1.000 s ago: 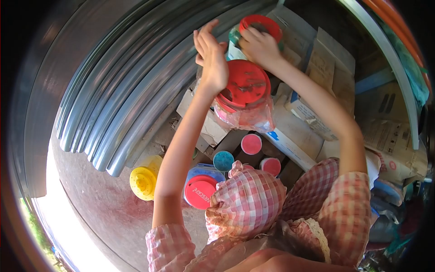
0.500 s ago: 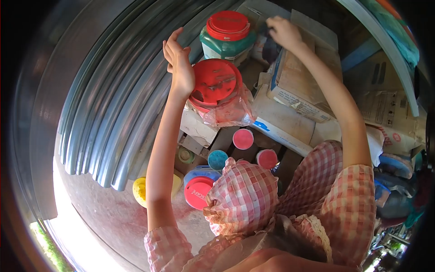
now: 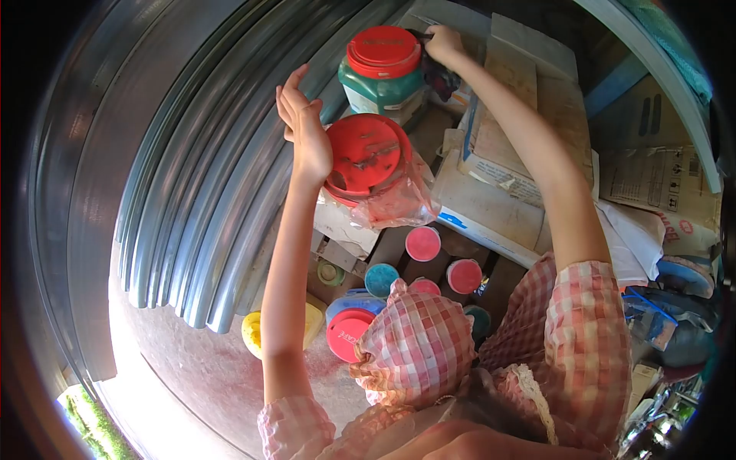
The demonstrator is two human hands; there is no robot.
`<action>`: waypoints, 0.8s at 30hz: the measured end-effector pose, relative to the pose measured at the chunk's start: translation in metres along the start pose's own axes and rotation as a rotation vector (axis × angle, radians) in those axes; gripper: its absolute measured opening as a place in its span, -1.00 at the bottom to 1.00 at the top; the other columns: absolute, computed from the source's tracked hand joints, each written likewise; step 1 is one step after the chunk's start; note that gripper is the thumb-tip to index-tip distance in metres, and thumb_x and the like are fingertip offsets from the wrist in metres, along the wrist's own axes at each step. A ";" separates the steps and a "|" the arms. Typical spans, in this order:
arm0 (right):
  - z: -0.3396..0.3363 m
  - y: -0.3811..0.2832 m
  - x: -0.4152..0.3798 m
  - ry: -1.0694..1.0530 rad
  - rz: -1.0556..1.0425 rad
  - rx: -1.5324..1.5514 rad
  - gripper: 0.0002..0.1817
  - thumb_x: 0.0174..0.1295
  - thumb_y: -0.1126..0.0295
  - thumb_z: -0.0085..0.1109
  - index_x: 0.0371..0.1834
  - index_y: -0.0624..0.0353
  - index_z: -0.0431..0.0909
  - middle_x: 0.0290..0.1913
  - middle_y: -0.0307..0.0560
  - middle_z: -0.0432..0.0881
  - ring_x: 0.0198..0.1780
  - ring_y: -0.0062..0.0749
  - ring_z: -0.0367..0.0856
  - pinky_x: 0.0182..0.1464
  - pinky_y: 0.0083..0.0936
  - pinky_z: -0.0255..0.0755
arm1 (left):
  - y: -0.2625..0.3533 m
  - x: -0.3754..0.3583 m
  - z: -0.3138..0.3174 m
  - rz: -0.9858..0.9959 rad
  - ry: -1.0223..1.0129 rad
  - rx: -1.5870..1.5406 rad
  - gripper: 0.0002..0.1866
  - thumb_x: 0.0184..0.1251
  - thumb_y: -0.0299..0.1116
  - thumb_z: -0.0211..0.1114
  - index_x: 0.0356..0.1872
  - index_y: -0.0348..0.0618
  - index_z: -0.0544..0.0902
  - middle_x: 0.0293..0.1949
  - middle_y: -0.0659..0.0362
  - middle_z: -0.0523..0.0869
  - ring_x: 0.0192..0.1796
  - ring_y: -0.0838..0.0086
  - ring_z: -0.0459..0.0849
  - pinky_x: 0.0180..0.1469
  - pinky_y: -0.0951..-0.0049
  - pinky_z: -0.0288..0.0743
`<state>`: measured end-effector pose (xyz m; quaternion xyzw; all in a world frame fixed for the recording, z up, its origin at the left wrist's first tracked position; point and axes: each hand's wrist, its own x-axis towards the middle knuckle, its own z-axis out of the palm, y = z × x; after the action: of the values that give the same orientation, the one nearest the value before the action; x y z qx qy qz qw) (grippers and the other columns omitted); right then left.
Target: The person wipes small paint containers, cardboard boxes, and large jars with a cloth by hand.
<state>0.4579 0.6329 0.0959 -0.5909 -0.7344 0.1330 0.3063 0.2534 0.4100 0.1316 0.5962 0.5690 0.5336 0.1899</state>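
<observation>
My left hand [image 3: 304, 126] is raised beside a red-lidded jar [image 3: 366, 156] with crumpled clear plastic around its side. Its fingers are apart and loosely bent, holding nothing. Farther off, my right hand [image 3: 445, 46] is closed on a dark crumpled cloth [image 3: 441, 79], which hangs against the right side of a green jar with a red lid [image 3: 383, 52]. Whether it is fabric or plastic is hard to make out.
Long grey metal sheets [image 3: 192, 199] curve along the left. Cardboard boxes [image 3: 510, 153] stand at the right. Small pink tubs [image 3: 423, 244], a teal tub [image 3: 381, 280], a yellow container [image 3: 251, 333] and a red-lidded container [image 3: 349, 335] sit near my knee.
My right hand has moved left to the green jar, bringing the dark cloth against its side. My left hand keeps its place beside the nearer jar. The view has shifted slightly.
</observation>
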 end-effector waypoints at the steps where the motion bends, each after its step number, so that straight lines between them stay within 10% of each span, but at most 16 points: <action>1: 0.008 -0.001 -0.006 0.118 0.001 0.031 -0.70 0.05 0.36 0.08 -0.15 0.20 0.60 -0.14 0.20 0.62 -0.05 0.09 0.59 0.00 -0.21 0.48 | 0.002 0.001 0.000 0.001 0.001 0.014 -0.45 0.33 -0.22 -0.36 0.35 -0.09 0.13 0.40 0.13 0.07 0.49 0.17 -0.29 0.35 0.12 -0.31; 9: -0.016 -0.024 -0.086 0.088 -0.322 -0.080 -0.77 0.08 0.43 0.12 -0.35 0.45 0.43 -0.26 0.34 0.53 -0.22 0.23 0.55 -0.16 -0.12 0.45 | 0.001 -0.001 -0.002 -0.025 0.004 -0.048 -0.44 0.33 -0.17 -0.40 0.35 -0.07 0.10 0.40 0.08 0.06 0.49 0.11 -0.30 0.34 0.09 -0.22; 15: -0.010 -0.075 -0.121 -0.177 -0.479 -0.230 -0.76 0.11 0.46 0.09 -0.19 0.37 0.41 -0.07 0.19 0.46 -0.19 0.10 0.56 -0.18 -0.15 0.50 | 0.002 -0.003 -0.001 -0.028 0.030 -0.005 -0.46 0.33 -0.23 -0.36 0.34 -0.06 0.12 0.36 0.05 0.10 0.48 0.07 -0.26 0.33 0.08 -0.18; 24: 0.061 -0.135 -0.060 -0.017 -0.927 -0.406 -0.93 0.04 0.42 0.14 -0.50 0.13 0.60 -0.32 -0.10 0.59 -0.25 -0.21 0.66 -0.37 -0.34 0.54 | 0.003 -0.005 0.000 0.018 0.052 -0.018 -0.48 0.34 -0.28 -0.29 0.33 -0.09 0.16 0.34 0.04 0.13 0.48 0.06 -0.22 0.33 0.10 -0.06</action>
<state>0.3214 0.5501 0.1064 -0.2494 -0.9329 -0.1579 0.2061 0.2559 0.4049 0.1317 0.5855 0.5637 0.5555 0.1757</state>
